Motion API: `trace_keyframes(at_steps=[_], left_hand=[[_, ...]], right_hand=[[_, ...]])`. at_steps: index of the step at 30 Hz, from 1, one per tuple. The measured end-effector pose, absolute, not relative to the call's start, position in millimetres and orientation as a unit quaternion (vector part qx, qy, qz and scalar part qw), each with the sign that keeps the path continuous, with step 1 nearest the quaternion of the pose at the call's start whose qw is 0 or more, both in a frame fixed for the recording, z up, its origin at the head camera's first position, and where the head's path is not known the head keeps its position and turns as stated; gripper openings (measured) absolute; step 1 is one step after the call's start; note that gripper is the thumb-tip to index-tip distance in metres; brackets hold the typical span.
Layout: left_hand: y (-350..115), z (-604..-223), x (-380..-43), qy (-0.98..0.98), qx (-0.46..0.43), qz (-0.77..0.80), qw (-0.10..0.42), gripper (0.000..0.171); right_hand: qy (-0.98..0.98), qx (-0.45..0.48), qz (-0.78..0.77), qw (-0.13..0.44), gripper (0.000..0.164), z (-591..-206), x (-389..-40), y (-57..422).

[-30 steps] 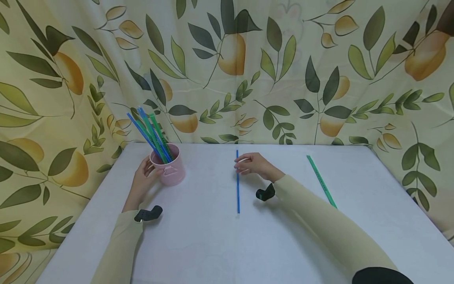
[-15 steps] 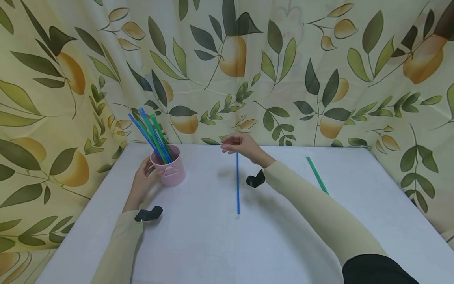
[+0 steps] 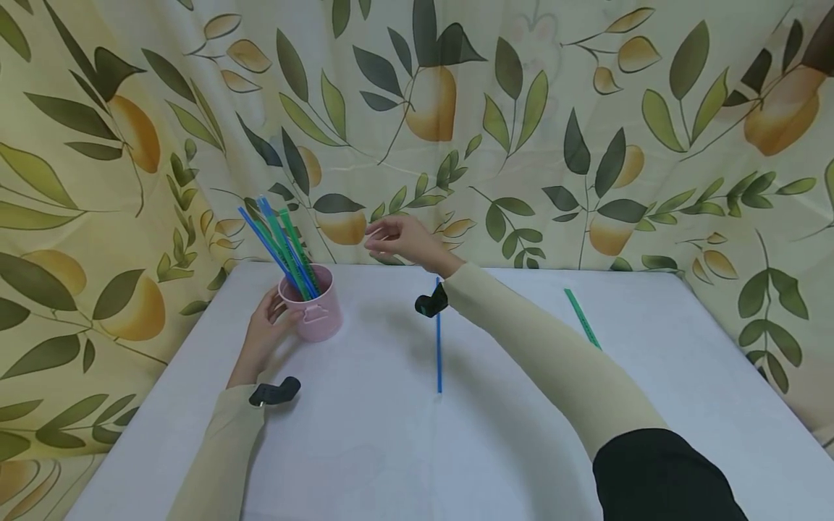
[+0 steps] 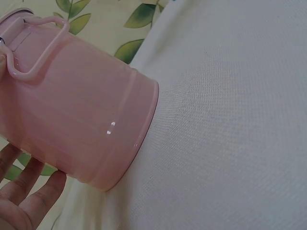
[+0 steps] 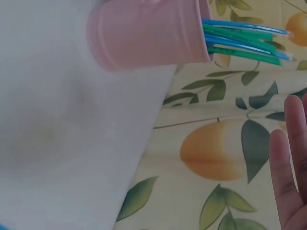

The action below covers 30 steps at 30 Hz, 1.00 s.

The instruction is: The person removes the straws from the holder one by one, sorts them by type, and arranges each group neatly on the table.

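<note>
My right hand point(image 3: 413, 239) hangs in the air near the middle of the frame, over the far edge of the desk point(image 3: 365, 434), its fingers lightly bent, a little apart and holding nothing. In the right wrist view two of those fingers point(image 5: 283, 177) show at the right edge, nearly straight.

My left hand point(image 3: 262, 339) grips the pink bucket point(image 3: 319, 320) at the left of the frame, its fingers curled round the far side and the thumb on the near side. The left wrist view shows those fingers point(image 4: 45, 194) against the wall, and the bucket's handle point(image 4: 51, 54) at upper left.

The bucket stands on the desk with its mouth up. Blue sticks point(image 3: 260, 238) and green sticks point(image 3: 293, 229) poke out of it, leaning toward the upper left.

Right of centre a single blue stick point(image 3: 439, 354) lies on the desk, its upper part partly hidden by my right cuff and the black wrist piece point(image 3: 432, 300). Farther right lies a green stick point(image 3: 582, 317), its lower end meeting my pale right sleeve point(image 3: 541, 354) in the head view.

Behind everything, a curtain point(image 3: 365, 174) printed with fruit and leaves fills the top of the frame.
</note>
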<state>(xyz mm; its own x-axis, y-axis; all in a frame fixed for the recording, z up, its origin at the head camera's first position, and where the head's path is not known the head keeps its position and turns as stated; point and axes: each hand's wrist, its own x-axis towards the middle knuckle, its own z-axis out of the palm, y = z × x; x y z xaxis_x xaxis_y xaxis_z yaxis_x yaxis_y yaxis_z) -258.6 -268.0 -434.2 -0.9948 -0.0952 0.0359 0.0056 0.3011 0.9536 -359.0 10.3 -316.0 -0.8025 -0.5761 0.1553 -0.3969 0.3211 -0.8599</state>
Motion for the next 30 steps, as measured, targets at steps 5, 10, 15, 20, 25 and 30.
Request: trace_keyframes(at_steps=[5,10,15,20,25,30], left_hand=[[-272.9,-442.7,-264.4,-0.807,0.021,-0.588,0.053,0.082],[-273.5,-444.3,-264.9,-0.804,0.022,-0.591,0.051,0.082],[-271.8,-443.1,-263.3,-0.801,0.02,-0.596,0.051,0.08],[-271.7,-441.8,-262.0,-0.788,0.008,-0.613,0.055,0.076],[-272.9,-442.7,-262.3,-0.788,0.012,-0.613,0.051,0.076],[-274.0,-441.7,-263.0,-0.787,0.015,-0.614,0.049,0.078]], right_hand=[[0.794,-0.305,-0.516,0.098,0.034,-306.5,-364.6,-12.2],[0.791,-0.294,-0.528,0.102,0.037,-304.6,-374.0,-36.1],[0.788,-0.287,-0.535,0.101,0.039,-307.3,-380.9,-58.2],[0.795,-0.28,-0.527,0.107,0.041,-314.9,-384.2,-77.0],[0.81,-0.274,-0.506,0.114,0.037,-321.4,-383.3,-92.6],[0.816,-0.274,-0.495,0.117,0.034,-325.7,-385.2,-104.9]])
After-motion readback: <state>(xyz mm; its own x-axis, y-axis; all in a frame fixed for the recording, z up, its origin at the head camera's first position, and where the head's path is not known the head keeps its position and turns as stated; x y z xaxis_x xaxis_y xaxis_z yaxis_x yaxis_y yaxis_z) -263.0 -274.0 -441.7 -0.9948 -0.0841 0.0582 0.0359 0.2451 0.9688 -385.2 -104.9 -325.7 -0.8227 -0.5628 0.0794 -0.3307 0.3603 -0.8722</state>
